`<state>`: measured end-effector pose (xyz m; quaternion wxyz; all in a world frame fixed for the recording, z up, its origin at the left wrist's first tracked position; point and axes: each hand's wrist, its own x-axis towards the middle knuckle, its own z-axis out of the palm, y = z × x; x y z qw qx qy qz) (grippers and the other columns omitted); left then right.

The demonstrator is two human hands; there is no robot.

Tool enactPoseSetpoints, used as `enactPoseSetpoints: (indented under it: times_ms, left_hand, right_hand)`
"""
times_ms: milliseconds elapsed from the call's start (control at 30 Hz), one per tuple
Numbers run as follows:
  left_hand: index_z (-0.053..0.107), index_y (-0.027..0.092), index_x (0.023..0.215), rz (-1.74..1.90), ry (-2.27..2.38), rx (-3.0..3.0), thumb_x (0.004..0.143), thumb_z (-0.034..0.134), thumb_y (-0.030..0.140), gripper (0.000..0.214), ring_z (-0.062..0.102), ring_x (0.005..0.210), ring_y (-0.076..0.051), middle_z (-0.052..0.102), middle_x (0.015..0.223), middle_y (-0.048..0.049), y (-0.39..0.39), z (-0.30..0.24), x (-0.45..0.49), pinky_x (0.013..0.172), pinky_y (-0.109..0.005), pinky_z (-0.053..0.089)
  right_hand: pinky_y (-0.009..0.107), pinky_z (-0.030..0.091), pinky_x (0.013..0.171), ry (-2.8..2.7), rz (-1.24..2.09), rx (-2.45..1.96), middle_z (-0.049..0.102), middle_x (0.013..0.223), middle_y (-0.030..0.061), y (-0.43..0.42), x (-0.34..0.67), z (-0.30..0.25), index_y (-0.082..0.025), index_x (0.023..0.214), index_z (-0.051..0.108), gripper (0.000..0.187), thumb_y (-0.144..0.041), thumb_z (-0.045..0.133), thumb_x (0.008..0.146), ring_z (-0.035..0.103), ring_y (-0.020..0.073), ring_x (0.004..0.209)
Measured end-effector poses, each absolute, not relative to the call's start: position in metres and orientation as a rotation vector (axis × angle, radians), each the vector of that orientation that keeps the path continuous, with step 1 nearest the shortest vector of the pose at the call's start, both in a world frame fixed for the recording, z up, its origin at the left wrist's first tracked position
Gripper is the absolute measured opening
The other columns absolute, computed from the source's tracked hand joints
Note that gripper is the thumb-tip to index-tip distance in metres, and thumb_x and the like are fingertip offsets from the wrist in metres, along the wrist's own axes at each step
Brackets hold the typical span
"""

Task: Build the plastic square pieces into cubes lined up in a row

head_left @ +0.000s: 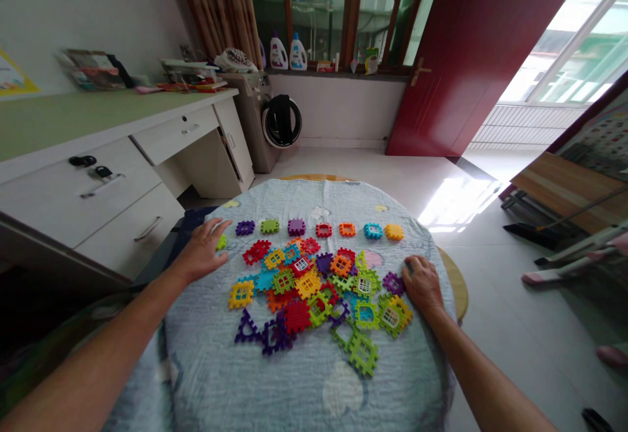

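Note:
A round table under a pale blue quilted cloth (294,379) carries a heap of colourful plastic interlocking tiles (314,288). Behind the heap several single tiles lie in a row (321,228), from purple to yellow. My left hand (202,251) lies flat at the left end of that row, fingers stretched out, over a small green tile (222,243). My right hand (422,283) rests on the cloth at the heap's right edge, fingers curled, next to a purple tile (392,283). Whether it holds anything is hidden.
A white desk with drawers (118,177) stands to the left, keys in one drawer lock. A washing machine (267,118) sits behind, by a red door (471,59). Wooden boards (564,190) lie on the tiled floor to the right.

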<state>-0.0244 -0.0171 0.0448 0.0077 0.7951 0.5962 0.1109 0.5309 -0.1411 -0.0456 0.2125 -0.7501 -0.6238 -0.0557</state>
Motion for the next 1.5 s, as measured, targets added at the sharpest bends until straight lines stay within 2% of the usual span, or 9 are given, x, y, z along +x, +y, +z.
enactPoseSetpoints:
  times_ms: [67, 200, 400, 600, 733, 867, 1133, 1333, 1500]
  left_hand:
    - [0.044, 0.019, 0.136, 0.424, 1.753, 2.521, 0.073, 0.057, 0.031, 0.065, 0.037, 0.137, -0.031, 0.043, 0.145, -0.0111, -0.049, 0.045, 0.001, 0.117, -0.046, 0.027]
    - [0.058, 0.024, 0.124, 0.487, 1.449, 2.519, 0.086, 0.052, 0.037, 0.041, 0.050, 0.126, -0.027, 0.058, 0.132, -0.0090, -0.127, 0.031, 0.052, 0.111, -0.045, 0.039]
    - [0.058, 0.031, 0.127, 0.631, 1.289, 2.569, 0.080, 0.066, 0.040, 0.048, 0.054, 0.124, -0.030, 0.060, 0.133, -0.0087, -0.201, 0.000, 0.101, 0.105, -0.050, 0.047]
    - [0.060, 0.030, 0.121, 0.797, 1.408, 2.421, 0.085, 0.060, 0.027, 0.037, 0.060, 0.115, -0.027, 0.064, 0.123, -0.0080, -0.204, -0.016, 0.114, 0.100, -0.049, 0.051]
    - [0.062, 0.030, 0.113, 0.865, 1.445, 2.331, 0.087, 0.057, 0.028, 0.026, 0.060, 0.114, -0.026, 0.064, 0.119, -0.0075, -0.205, -0.018, 0.113, 0.099, -0.047, 0.052]
    - [0.060, 0.029, 0.115, 0.890, 1.482, 2.290, 0.082, 0.065, 0.034, 0.033, 0.057, 0.119, -0.028, 0.061, 0.126, -0.0092, -0.207, -0.015, 0.111, 0.102, -0.049, 0.049]
    - [0.051, 0.028, 0.132, 0.798, 1.492, 2.279, 0.083, 0.063, 0.035, 0.051, 0.055, 0.120, -0.029, 0.062, 0.127, -0.0092, -0.197, -0.014, 0.117, 0.103, -0.053, 0.045]
    - [0.059, 0.030, 0.122, 0.767, 1.699, 2.247, 0.077, 0.065, 0.033, 0.045, 0.058, 0.106, -0.031, 0.063, 0.114, -0.0111, -0.186, -0.008, 0.125, 0.095, -0.053, 0.047]
    - [0.057, 0.028, 0.124, 0.764, 1.658, 2.359, 0.074, 0.069, 0.033, 0.051, 0.047, 0.124, -0.035, 0.055, 0.131, -0.0121, -0.188, 0.003, 0.145, 0.106, -0.059, 0.037]
  right_hand:
    - [0.037, 0.038, 0.094, -1.723, -0.148, -2.092, 0.062, 0.108, 0.0101, -0.141, 0.530, -0.044, -0.018, 0.100, 0.061, 0.020, -0.024, 0.046, 0.088, 0.053, 0.0245, 0.099]
    - [0.037, 0.038, 0.093, -1.708, -0.141, -2.098, 0.062, 0.108, 0.0104, -0.142, 0.528, -0.042, -0.017, 0.101, 0.061, 0.021, -0.023, 0.046, 0.088, 0.052, 0.0241, 0.098]
    - [0.037, 0.038, 0.092, -1.712, -0.162, -2.073, 0.063, 0.106, 0.0098, -0.141, 0.530, -0.044, -0.018, 0.100, 0.062, 0.021, -0.023, 0.047, 0.086, 0.052, 0.0241, 0.098]
    - [0.039, 0.039, 0.092, -1.717, -0.165, -2.086, 0.062, 0.107, 0.0105, -0.141, 0.532, -0.047, -0.017, 0.101, 0.062, 0.024, -0.026, 0.047, 0.085, 0.052, 0.0251, 0.098]
    - [0.039, 0.039, 0.092, -1.728, -0.203, -2.076, 0.063, 0.106, 0.0110, -0.141, 0.533, -0.048, -0.017, 0.101, 0.063, 0.025, -0.026, 0.047, 0.084, 0.052, 0.0254, 0.097]
    - [0.039, 0.040, 0.092, -1.743, -0.218, -2.082, 0.062, 0.107, 0.0114, -0.140, 0.534, -0.050, -0.017, 0.102, 0.062, 0.026, -0.027, 0.047, 0.084, 0.053, 0.0259, 0.097]
    - [0.040, 0.042, 0.089, -1.755, -0.224, -2.099, 0.063, 0.108, 0.0129, -0.139, 0.535, -0.049, -0.016, 0.102, 0.063, 0.027, -0.028, 0.047, 0.085, 0.054, 0.0267, 0.096]
    - [0.039, 0.042, 0.089, -1.752, -0.231, -2.115, 0.063, 0.109, 0.0125, -0.140, 0.533, -0.047, -0.016, 0.102, 0.062, 0.026, -0.029, 0.047, 0.086, 0.054, 0.0264, 0.097]
    - [0.039, 0.042, 0.090, -1.755, -0.234, -2.117, 0.062, 0.110, 0.0123, -0.140, 0.533, -0.047, -0.017, 0.102, 0.062, 0.026, -0.030, 0.046, 0.087, 0.054, 0.0264, 0.098]
